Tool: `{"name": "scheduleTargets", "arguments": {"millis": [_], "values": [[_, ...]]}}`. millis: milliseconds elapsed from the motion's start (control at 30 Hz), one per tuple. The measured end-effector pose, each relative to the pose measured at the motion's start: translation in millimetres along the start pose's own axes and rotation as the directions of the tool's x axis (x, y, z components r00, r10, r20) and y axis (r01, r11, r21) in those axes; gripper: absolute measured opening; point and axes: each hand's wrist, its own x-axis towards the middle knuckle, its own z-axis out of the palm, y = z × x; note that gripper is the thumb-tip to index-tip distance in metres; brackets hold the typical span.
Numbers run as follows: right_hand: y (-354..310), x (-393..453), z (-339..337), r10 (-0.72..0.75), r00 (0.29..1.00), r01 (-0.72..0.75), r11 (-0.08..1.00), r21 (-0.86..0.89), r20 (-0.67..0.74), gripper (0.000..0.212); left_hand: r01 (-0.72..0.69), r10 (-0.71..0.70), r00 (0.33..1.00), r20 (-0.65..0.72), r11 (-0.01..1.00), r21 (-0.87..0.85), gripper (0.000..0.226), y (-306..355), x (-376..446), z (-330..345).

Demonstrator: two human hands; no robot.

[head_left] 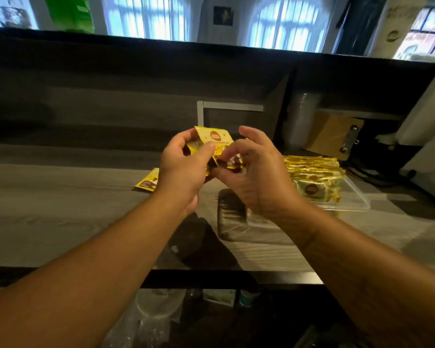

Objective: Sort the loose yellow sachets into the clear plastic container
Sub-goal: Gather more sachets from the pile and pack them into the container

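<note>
Both hands are raised above the grey wooden counter [60, 217]. My left hand [183, 169] grips a small bunch of yellow sachets [212, 138] between thumb and fingers. My right hand [256, 177] pinches the lower sachet of that bunch [232, 162] with its fingertips. One loose yellow sachet [148, 180] lies flat on the counter, left of my left hand. To the right stands the clear plastic container [354, 197], holding a row of upright yellow sachets [314, 174]. My right wrist hides the container's near left part.
A clear plastic lid or tray [230, 222] lies on the counter under my right wrist. A cardboard box [334, 134] sits in a dark shelf recess behind the container. A white appliance [430, 126] stands at far right. Cups and tubs sit below the counter's front edge [236, 277].
</note>
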Motion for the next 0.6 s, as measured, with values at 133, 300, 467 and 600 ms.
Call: {"name": "scheduleTargets", "arguments": {"millis": [133,300,467,600], "values": [[26,-12,-38,0.179,0.982,-0.163,0.967,0.196,-0.065,0.019,-0.103,0.097,0.993,0.073,0.991,0.080,0.045,-6,-18,37],[62,-22,-84,0.293,0.946,-0.236,0.916,0.324,-0.140,0.070,-0.137,0.095,0.968,0.233,0.975,0.174,0.039,-10,-28,84],[93,-31,-120,0.295,0.932,-0.222,0.923,0.313,-0.209,0.069,-0.236,0.095,0.943,0.320,0.868,0.437,0.021,-14,-22,106],[109,-37,-132,0.304,0.922,-0.229,0.927,0.296,-0.240,0.052,-0.454,0.114,0.873,0.475,0.549,0.702,0.023,-17,-14,113]]}}
